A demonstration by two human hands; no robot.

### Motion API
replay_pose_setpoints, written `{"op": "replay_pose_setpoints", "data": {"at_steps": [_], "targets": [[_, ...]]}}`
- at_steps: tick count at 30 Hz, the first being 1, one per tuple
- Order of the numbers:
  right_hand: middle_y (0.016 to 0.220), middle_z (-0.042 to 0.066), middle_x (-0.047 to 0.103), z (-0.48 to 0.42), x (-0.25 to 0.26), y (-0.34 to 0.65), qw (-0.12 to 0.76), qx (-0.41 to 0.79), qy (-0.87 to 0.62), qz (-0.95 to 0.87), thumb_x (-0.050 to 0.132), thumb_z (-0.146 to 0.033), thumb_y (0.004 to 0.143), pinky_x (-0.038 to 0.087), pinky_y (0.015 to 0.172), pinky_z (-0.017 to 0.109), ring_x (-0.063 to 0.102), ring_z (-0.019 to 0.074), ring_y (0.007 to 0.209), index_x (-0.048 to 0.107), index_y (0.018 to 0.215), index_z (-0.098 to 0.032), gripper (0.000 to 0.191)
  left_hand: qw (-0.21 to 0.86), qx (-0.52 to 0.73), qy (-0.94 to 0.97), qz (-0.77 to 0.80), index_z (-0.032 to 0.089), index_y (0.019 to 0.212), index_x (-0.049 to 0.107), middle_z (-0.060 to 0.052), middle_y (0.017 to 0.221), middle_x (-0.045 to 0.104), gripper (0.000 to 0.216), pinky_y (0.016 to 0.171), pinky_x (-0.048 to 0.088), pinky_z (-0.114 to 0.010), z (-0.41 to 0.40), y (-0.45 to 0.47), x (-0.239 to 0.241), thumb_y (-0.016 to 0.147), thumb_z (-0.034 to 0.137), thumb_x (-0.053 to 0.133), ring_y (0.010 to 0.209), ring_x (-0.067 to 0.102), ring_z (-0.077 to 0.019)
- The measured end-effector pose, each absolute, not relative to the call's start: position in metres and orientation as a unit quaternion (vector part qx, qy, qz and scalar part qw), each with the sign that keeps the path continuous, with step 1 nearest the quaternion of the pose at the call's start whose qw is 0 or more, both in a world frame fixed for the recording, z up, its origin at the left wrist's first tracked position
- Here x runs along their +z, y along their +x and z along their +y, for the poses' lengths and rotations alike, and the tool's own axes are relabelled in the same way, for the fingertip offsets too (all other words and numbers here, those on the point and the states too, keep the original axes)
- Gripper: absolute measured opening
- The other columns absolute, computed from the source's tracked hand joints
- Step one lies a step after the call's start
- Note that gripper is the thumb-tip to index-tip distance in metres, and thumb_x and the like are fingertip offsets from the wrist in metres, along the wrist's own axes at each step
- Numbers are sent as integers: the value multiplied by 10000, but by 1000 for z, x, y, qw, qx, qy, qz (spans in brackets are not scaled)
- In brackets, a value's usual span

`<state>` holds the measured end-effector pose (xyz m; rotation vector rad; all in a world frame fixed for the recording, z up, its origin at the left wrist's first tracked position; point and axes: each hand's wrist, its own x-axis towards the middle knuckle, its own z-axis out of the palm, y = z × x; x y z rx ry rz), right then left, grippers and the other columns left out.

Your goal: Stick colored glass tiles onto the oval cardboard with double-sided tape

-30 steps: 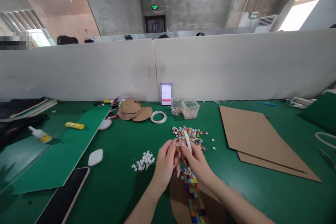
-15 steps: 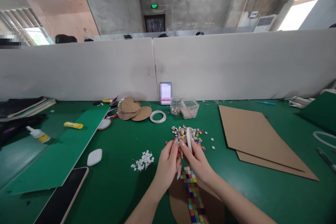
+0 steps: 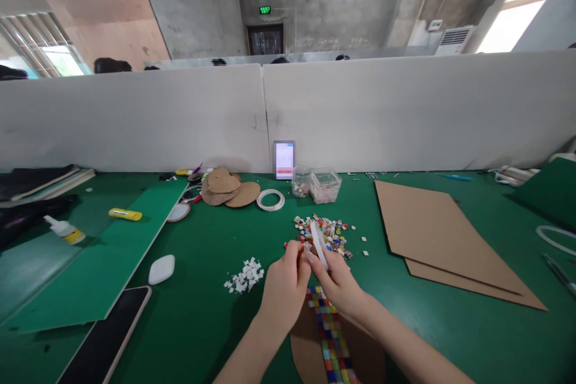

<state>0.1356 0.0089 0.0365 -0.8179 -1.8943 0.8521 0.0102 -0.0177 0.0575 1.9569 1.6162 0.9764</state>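
Note:
My right hand (image 3: 338, 279) grips a white tape roll (image 3: 318, 243), which stands on edge and tilts to the left. Close against it, my left hand (image 3: 288, 279) is closed, its thumb and fingertips pinched together and meeting the right thumb; what they pinch is too small to make out. Below both hands lies a round-edged cardboard piece (image 3: 303, 342) with a strip of coloured mosaic tiles (image 3: 330, 336) running down it. Behind the roll, a pile of mixed tiles (image 3: 335, 230) is spread on the table. White tiles (image 3: 245, 276) form a smaller heap left of my left hand.
Two clear plastic containers (image 3: 326, 186) stand behind the mixed pile, near a phone (image 3: 284, 159) propped upright. Cardboard sheets (image 3: 432, 222) lie to the right, cardboard discs (image 3: 243, 194) at the back. Leftward are a green board (image 3: 103, 264), a glue bottle (image 3: 66, 230) and a white case (image 3: 162, 269).
The tape roll has tipped and shifted slightly left in my right hand. My left fingers have curled in more tightly beside it.

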Motion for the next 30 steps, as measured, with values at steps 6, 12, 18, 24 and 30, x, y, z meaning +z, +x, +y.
{"op": "replay_pose_setpoints", "data": {"at_steps": [6, 12, 18, 24, 30], "targets": [[643, -8, 493, 7, 35, 137, 430, 333, -348, -764, 339, -287, 922, 345, 547, 237, 435, 126, 568, 470, 752, -195, 234, 87, 326, 744, 576, 215, 785, 349, 1, 562, 527, 132, 425, 251, -230, -18, 11, 55, 878, 206, 255, 486, 551, -181], [608, -23, 467, 5, 36, 133, 448, 356, -343, -745, 347, -301, 921, 327, 519, 230, 410, 113, 537, 442, 716, -199, 248, 90, 352, 733, 575, 229, 728, 321, 36, 508, 473, 138, 418, 255, -222, -17, 10, 52, 862, 208, 292, 435, 527, -158], [612, -26, 440, 6, 38, 130, 436, 385, -355, -731, 323, -318, 927, 349, 519, 224, 401, 113, 548, 429, 720, -204, 259, 171, 386, 706, 569, 229, 695, 303, 50, 526, 432, 154, 448, 287, -208, -17, 10, 50, 848, 206, 294, 450, 494, -129], [676, 16, 545, 7, 43, 133, 412, 341, -352, -768, 312, -297, 927, 379, 560, 253, 491, 143, 598, 484, 796, -194, 240, 298, 407, 662, 553, 224, 666, 297, 81, 460, 359, 208, 420, 277, -200, -18, 12, 53, 870, 258, 293, 379, 423, -100], [520, -36, 410, 10, 53, 143, 403, 397, -398, -722, 282, -382, 926, 299, 450, 230, 369, 104, 462, 390, 636, -206, 356, 517, 480, 536, 463, 218, 646, 310, 118, 375, 304, 303, 319, 284, -166, -24, 15, 71, 884, 405, 321, 272, 361, -70]]}}
